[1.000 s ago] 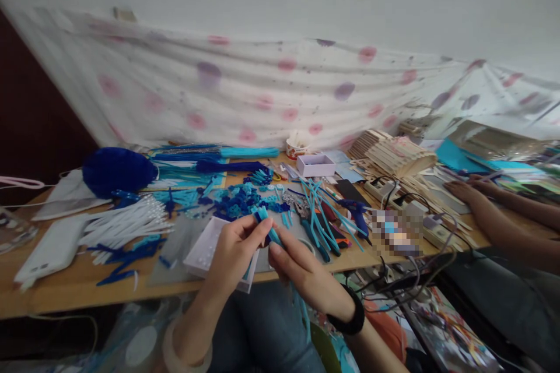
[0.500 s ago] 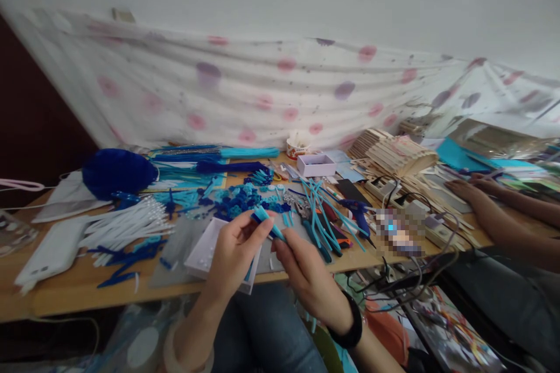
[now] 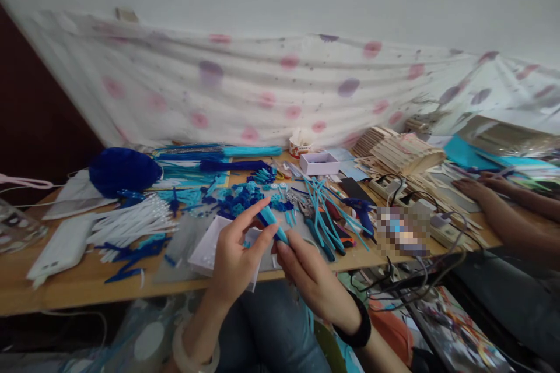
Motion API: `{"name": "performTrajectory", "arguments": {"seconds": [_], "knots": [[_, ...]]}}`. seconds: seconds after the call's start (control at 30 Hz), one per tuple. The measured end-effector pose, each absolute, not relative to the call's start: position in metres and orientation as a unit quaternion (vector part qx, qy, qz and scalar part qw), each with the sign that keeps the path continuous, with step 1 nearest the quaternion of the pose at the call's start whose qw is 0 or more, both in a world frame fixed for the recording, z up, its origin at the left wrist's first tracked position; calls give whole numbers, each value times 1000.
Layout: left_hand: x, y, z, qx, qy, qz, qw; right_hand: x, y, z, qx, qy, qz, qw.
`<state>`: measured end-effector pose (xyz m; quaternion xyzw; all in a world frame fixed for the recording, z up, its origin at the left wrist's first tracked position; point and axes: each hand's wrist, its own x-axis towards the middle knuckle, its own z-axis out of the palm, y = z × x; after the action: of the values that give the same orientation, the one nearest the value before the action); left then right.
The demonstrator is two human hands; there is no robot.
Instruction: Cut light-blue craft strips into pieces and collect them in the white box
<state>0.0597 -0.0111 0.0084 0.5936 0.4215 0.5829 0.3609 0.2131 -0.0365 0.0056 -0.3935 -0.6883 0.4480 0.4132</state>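
I count one left hand [image 3: 236, 253] and one right hand [image 3: 312, 277] of my own, and one bundle of blue strips [image 3: 272, 218] at my grip. White boxes make two: one box [image 3: 202, 253] at the front edge of the tabletop [image 3: 26, 298], one box [image 3: 321, 169] near its back edge, beside one paper bowl [image 3: 301, 147]. Near the front left corner sits one white device [image 3: 63, 250]; toward the front edge, one glue gun [image 3: 362, 215]. A co-worker's hands [image 3: 469, 187] number two. The white stems [image 3: 131, 224] overlap too much for me to count.
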Motion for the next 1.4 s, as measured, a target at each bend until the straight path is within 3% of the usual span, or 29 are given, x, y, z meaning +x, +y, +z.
{"name": "performTrajectory", "arguments": {"seconds": [0.27,0.57,0.87,1.13,1.4], "knots": [[63,-11,-2,597,422,625,275,212,-38,5,-396,-692,446,407],[59,-11,1,620,428,602,264,212,-37,11,-398,-720,421,382],[61,-8,17,473,432,658,395,211,-34,10,-400,-739,401,365],[58,1,21,347,386,635,572,211,-32,9,-420,-748,374,353],[57,3,26,334,332,671,572,212,-34,8,-424,-751,370,346]]}}
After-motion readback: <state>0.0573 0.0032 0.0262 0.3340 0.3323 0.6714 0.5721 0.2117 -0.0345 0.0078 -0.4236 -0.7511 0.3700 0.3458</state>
